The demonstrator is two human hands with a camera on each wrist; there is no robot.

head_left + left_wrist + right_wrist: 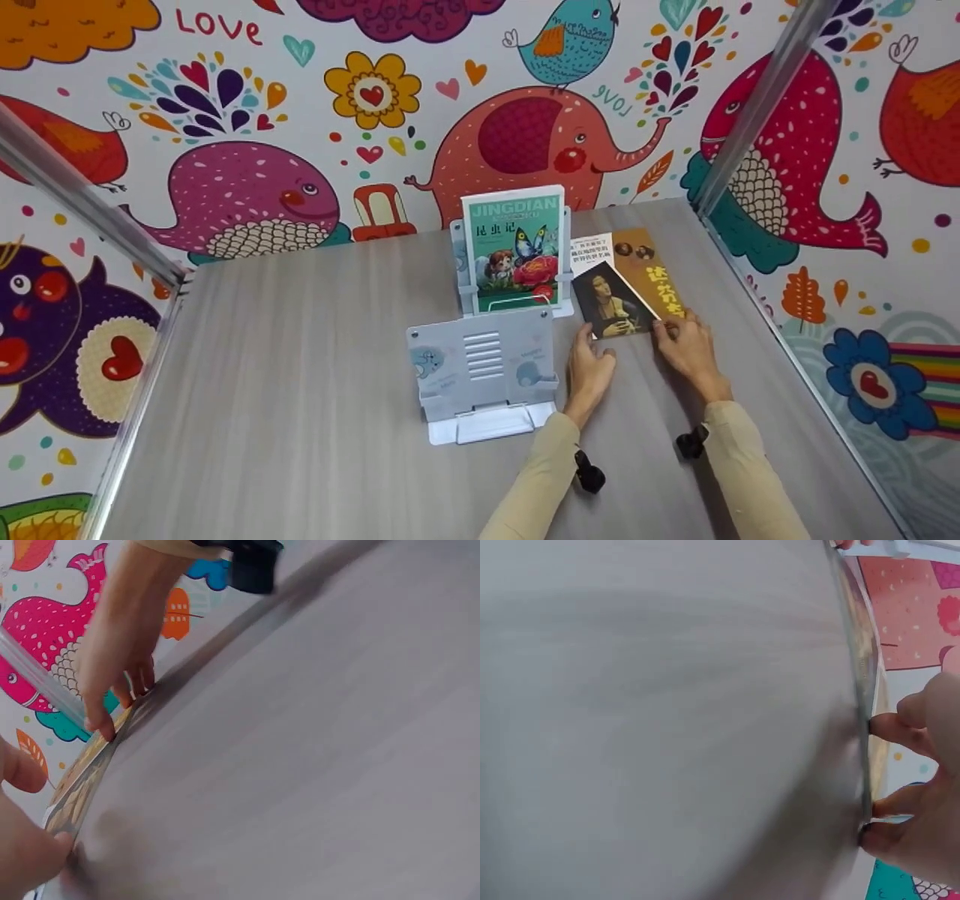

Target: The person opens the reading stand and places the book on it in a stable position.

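Two books overlap on the table, right of the book stands. On top is a paperback (611, 304) with a dark painted portrait and a white upper part, lying tilted. Beneath it, an ochre book (651, 259) with yellow characters shows along the right side. My left hand (590, 371) touches the portrait book's lower left corner with a fingertip, its thumb (24, 766) held apart. At the lower right, my right hand (690, 349) pinches the ochre book's corner, thumb (892, 727) beside the portrait book. Both covers appear edge-on in the wrist views.
A pale book stand (480, 367) with a slotted back stands left of my left hand. Behind it, another stand (459, 262) holds a green insect book (517, 247). Patterned walls with metal edge strips (802, 360) enclose the wood-grain table (285, 390).
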